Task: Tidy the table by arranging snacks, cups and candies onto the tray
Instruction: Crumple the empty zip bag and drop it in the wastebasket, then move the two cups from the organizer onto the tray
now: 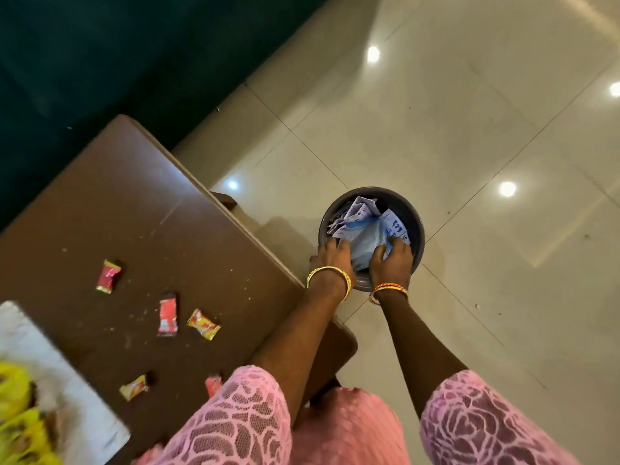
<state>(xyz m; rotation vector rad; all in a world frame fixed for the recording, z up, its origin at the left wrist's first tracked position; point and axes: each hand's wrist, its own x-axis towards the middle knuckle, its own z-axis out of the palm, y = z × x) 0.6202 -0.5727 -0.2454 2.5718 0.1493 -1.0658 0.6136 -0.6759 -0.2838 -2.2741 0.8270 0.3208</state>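
Both my hands reach into a round grey bin on the floor beside the table. My left hand and my right hand press on a crumpled blue-and-white wrapper inside it. On the brown table lie several wrapped candies: a pink one, a red one, a yellow one, another yellow one and a red one half hidden by my sleeve. A white tray at the lower left holds yellow snack packets.
The table's right edge runs diagonally next to the bin. Shiny beige floor tiles spread to the right and beyond. A dark green surface fills the upper left. Crumbs dot the tabletop.
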